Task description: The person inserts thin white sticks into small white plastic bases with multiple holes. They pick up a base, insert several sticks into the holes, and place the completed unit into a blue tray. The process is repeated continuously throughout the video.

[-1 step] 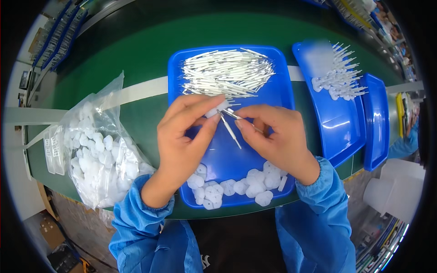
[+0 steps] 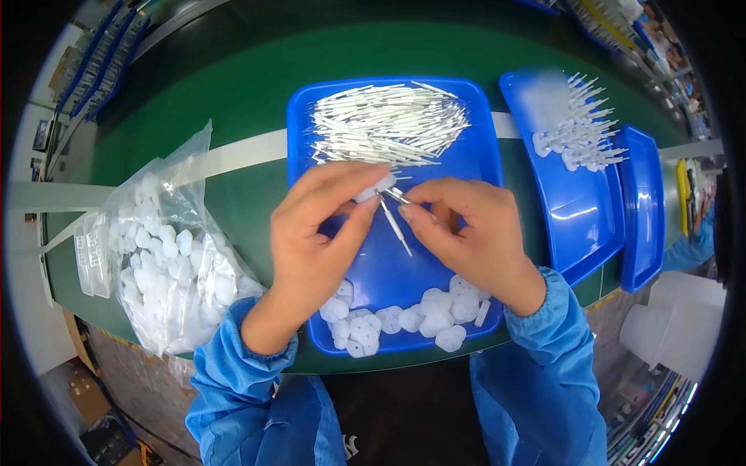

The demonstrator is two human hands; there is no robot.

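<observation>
Over the middle of a blue tray (image 2: 373,272), my left hand (image 2: 318,229) pinches a small white translucent plastic disc (image 2: 376,188) between thumb and fingertips. One thin white rod with a metal end (image 2: 395,227) sticks out of the disc and slants down toward me. My right hand (image 2: 478,233) closes its thumb and index finger on another metal-ended rod (image 2: 398,194), whose tip meets the disc's edge. Whether that tip is inside the disc, I cannot tell. Many loose white rods (image 2: 388,124) lie piled at the tray's far end; white plastic discs (image 2: 437,314) lie along its near end.
A clear bag of white discs (image 2: 175,272) lies on the left. To the right, a blue tray (image 2: 579,229) carries discs with rods standing in them (image 2: 579,140), beside another blue tray (image 2: 643,210). White plastic bins (image 2: 672,318) stand at the far right.
The disc has shifted and turned slightly in my left fingers, showing more of its face. My right hand has hardly moved.
</observation>
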